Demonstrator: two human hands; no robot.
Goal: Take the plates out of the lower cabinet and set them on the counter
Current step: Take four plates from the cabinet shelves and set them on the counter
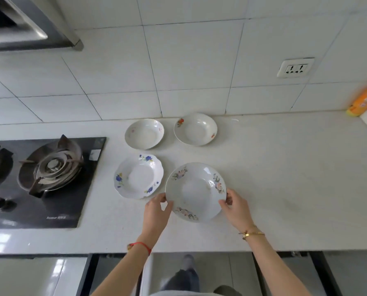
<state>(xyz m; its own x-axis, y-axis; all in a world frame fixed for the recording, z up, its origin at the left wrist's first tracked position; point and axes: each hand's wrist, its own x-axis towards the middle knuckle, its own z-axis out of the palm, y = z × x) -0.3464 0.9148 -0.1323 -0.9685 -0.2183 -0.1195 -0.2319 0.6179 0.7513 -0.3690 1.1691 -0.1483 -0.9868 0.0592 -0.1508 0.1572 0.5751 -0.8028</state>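
Observation:
A white plate with pink flowers point(195, 191) is held by its rim between my left hand point(157, 212) and my right hand point(234, 207), low over the white counter point(285, 178); I cannot tell whether it touches the surface. To its left lies a scalloped plate with blue flowers point(138, 176). Behind them, near the wall, rest a plate with faint pink marks point(144, 133) and a plate with red flowers point(195, 129). The lower cabinet's open doors point(88, 274) show below the counter edge; its inside is hidden.
A black gas hob point(48, 180) with burners fills the counter's left side, under a steel range hood point(28, 26). An orange bottle point(364, 99) stands at the far right by the tiled wall, near a wall socket point(295, 67).

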